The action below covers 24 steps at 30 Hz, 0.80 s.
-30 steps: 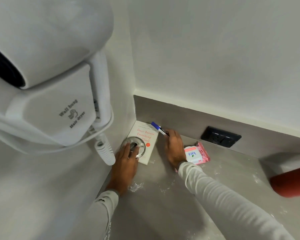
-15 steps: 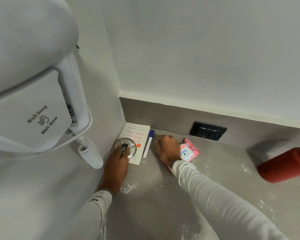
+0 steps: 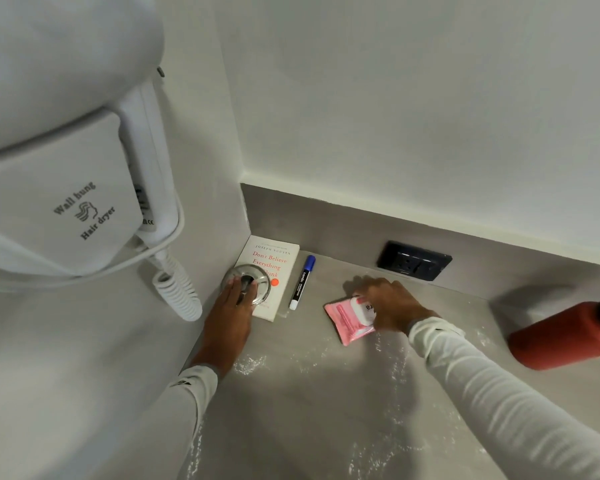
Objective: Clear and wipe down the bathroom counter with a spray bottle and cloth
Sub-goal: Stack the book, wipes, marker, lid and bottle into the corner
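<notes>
**Counter count: one of nearly everything, two hands**

Running the tally now. One book [image 3: 270, 268] sits in the corner. One round metal lid [image 3: 246, 284] lies on it. One blue-capped marker [image 3: 302, 283] lies just beside the book. One pink wipes pack [image 3: 347, 317]. One red bottle [image 3: 565, 336] at the right edge. One black socket [image 3: 414, 260] on the backsplash. One wall-hung dryer [image 3: 59, 199] with one coiled cord [image 3: 178, 291]. And two hands: left hand [image 3: 230, 315], right hand [image 3: 390, 304]. One grey counter [image 3: 326, 403], with several white powdery patches, too scattered to number.
</notes>
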Motion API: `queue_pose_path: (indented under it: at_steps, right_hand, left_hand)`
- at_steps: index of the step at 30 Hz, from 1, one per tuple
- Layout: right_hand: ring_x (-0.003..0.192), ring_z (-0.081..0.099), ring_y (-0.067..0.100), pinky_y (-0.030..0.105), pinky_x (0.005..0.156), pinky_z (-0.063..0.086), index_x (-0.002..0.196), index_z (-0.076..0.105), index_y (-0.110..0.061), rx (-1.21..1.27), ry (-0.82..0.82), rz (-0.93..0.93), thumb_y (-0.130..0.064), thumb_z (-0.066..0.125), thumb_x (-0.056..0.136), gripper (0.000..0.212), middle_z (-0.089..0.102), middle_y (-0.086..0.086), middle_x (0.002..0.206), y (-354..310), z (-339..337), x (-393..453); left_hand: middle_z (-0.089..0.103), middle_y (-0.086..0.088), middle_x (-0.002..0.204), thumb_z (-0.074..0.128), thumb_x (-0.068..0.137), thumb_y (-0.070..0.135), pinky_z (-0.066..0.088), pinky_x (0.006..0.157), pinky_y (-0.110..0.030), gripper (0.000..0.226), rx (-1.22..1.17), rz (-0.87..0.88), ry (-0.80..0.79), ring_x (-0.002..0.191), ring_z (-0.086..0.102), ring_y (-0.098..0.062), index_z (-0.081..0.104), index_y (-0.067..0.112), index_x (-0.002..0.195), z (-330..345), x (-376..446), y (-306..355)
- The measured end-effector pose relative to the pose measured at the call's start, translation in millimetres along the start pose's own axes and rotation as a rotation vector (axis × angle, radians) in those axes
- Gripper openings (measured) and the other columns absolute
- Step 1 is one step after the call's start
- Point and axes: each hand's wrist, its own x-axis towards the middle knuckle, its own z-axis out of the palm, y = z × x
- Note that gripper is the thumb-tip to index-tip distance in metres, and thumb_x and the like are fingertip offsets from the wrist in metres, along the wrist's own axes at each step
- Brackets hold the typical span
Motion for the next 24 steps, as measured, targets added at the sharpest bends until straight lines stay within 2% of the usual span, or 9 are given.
queue_pose_path:
  at_steps: [2, 6, 8, 10, 13, 17, 20, 22, 24]
  right_hand:
    - [0.121, 0.059, 0.025, 0.045, 0.103, 0.048, 0.138, 0.048, -0.033, 0.075, 0.032, 0.006, -0.038, 0.080, 0.074, 0.071, 0.058, -0.001, 0.138, -4, -2, 3]
    - [0.099, 0.068, 0.023, 0.031, 0.084, 0.054, 0.133, 0.054, -0.033, 0.258, 0.191, 0.002, -0.046, 0.080, 0.068, 0.071, 0.072, -0.001, 0.120, -27, -23, 26]
    - [0.105, 0.067, 0.028, 0.035, 0.086, 0.051, 0.136, 0.047, -0.038, 0.307, 0.269, 0.001, -0.053, 0.078, 0.067, 0.078, 0.070, 0.000, 0.122, -48, -34, 47]
    - [0.110, 0.065, 0.033, 0.040, 0.090, 0.050, 0.137, 0.040, -0.035, 0.329, 0.278, 0.020, -0.056, 0.078, 0.070, 0.080, 0.068, 0.005, 0.125, -72, -41, 74]
    - [0.106, 0.065, 0.038, 0.042, 0.089, 0.051, 0.130, 0.040, -0.025, 0.321, 0.287, 0.036, -0.051, 0.080, 0.076, 0.072, 0.068, 0.012, 0.120, -108, -43, 115]
    - [0.100, 0.066, 0.040, 0.043, 0.085, 0.054, 0.122, 0.050, -0.016, 0.376, 0.345, 0.012, -0.034, 0.076, 0.085, 0.049, 0.068, 0.017, 0.114, -133, -39, 134]
    - [0.100, 0.067, 0.040, 0.041, 0.085, 0.056, 0.117, 0.062, -0.009, 0.335, 0.429, -0.043, -0.018, 0.068, 0.091, 0.028, 0.062, 0.013, 0.122, -129, -25, 131]
    - [0.113, 0.063, 0.038, 0.042, 0.093, 0.055, 0.121, 0.066, -0.009, 0.295, 0.385, -0.068, -0.012, 0.063, 0.092, 0.030, 0.061, 0.013, 0.130, -120, -17, 128]
    - [0.132, 0.053, 0.031, 0.040, 0.110, 0.045, 0.134, 0.062, -0.011, 0.296, 0.302, -0.127, -0.009, 0.062, 0.090, 0.044, 0.056, 0.011, 0.145, -112, -12, 123]
  left_hand:
    - [0.054, -0.027, 0.139, 0.070, 0.086, 0.004, 0.052, 0.100, -0.046, 0.051, 0.006, 0.001, -0.005, 0.130, 0.051, -0.043, 0.056, 0.007, 0.135, -1, -1, 0]
    - [0.057, -0.027, 0.135, 0.073, 0.080, -0.002, 0.055, 0.097, -0.046, 0.055, 0.021, 0.008, 0.019, 0.126, 0.056, -0.042, 0.059, 0.006, 0.132, -6, -1, 5]
    - [0.053, -0.026, 0.141, 0.068, 0.084, -0.003, 0.052, 0.102, -0.046, 0.055, -0.012, 0.010, 0.042, 0.132, 0.050, -0.040, 0.055, 0.008, 0.136, -8, -2, 4]
    - [0.045, -0.024, 0.147, 0.061, 0.087, -0.006, 0.049, 0.106, -0.045, 0.058, -0.037, 0.020, 0.033, 0.139, 0.042, -0.039, 0.049, 0.010, 0.141, -8, -3, 4]
    - [0.059, -0.025, 0.134, 0.076, 0.069, -0.008, 0.058, 0.091, -0.042, 0.066, 0.002, 0.014, 0.014, 0.124, 0.058, -0.039, 0.061, 0.009, 0.131, -7, 0, 2]
    - [0.061, -0.022, 0.132, 0.080, 0.070, 0.000, 0.057, 0.094, -0.041, 0.066, 0.046, 0.015, -0.032, 0.124, 0.059, -0.036, 0.061, 0.012, 0.132, -2, 3, -4]
    - [0.058, -0.023, 0.137, 0.076, 0.071, -0.005, 0.056, 0.095, -0.044, 0.069, 0.056, 0.010, -0.065, 0.129, 0.055, -0.037, 0.057, 0.012, 0.135, 2, 2, -7]
    - [0.057, -0.025, 0.137, 0.075, 0.070, -0.008, 0.056, 0.094, -0.046, 0.070, 0.058, 0.020, -0.072, 0.128, 0.055, -0.039, 0.057, 0.010, 0.135, 2, 1, -5]
    - [0.059, -0.026, 0.134, 0.076, 0.070, -0.008, 0.057, 0.092, -0.047, 0.068, 0.063, 0.027, -0.053, 0.126, 0.056, -0.041, 0.059, 0.008, 0.133, -2, 1, -5]
